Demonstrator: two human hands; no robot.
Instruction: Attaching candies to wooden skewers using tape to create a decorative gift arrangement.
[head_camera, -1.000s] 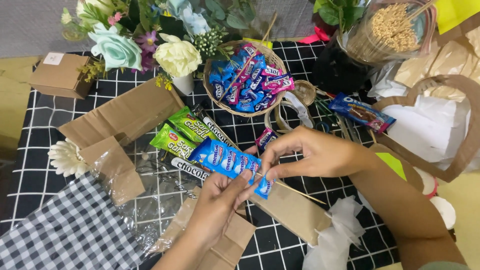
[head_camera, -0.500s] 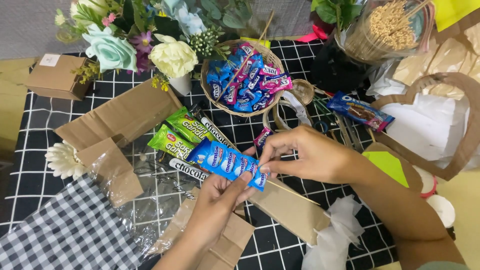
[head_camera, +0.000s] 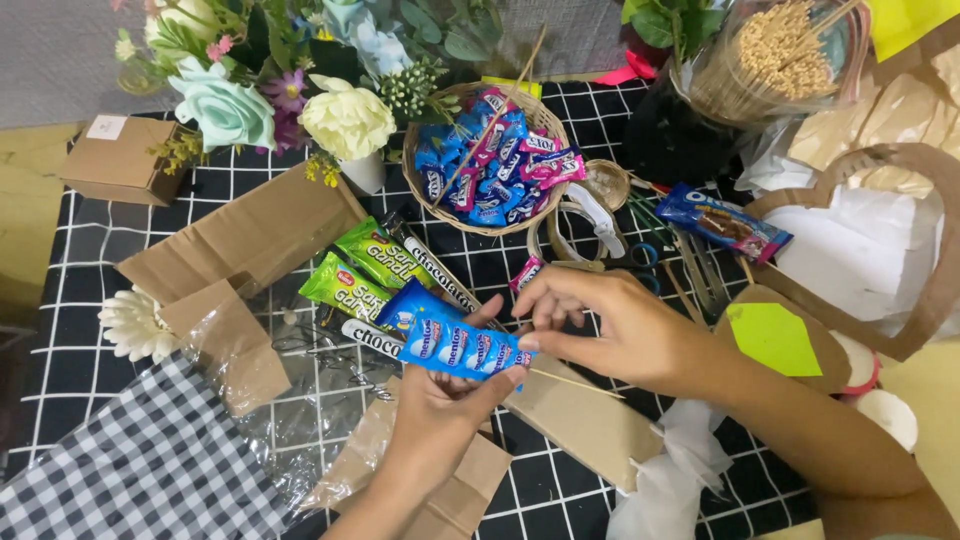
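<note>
Blue candy pack: we hold the blue candy pack (head_camera: 455, 345) in front of us, above the black grid-patterned cloth (head_camera: 60, 300), lying almost flat and tilted down to the right.
Left hand: our left hand (head_camera: 445, 400) comes up from below and is closed on the pack, thumb along its lower right edge, fingers beneath; we judge it steadies the pack for the other hand.
Right hand: our right hand (head_camera: 610, 325) pinches narrowly at the pack's right end, where a thin wooden skewer (head_camera: 575, 382) runs out to the right; whether the fingertips grip the stick, the wrapper or both we cannot tell.
Why held so: probably so the stick lines up with the back of the pack.
Just behind the grip: two green candy packs (head_camera: 355, 270) and a dark chocolate bar (head_camera: 372, 338) fan out to the left, touching the blue pack.
Farther up: a wicker basket (head_camera: 425, 205) of small sweets, with paper flowers (head_camera: 285, 100) to its left.
To the right: a cookie pack (head_camera: 722, 220) and a brown paper bag (head_camera: 900, 300).
Below: brown card pieces (head_camera: 590, 420) and checked wrapping paper (head_camera: 150, 470).
Change from half a second ago: both hands and the pack sit much as they did, the pinch unchanged.
</note>
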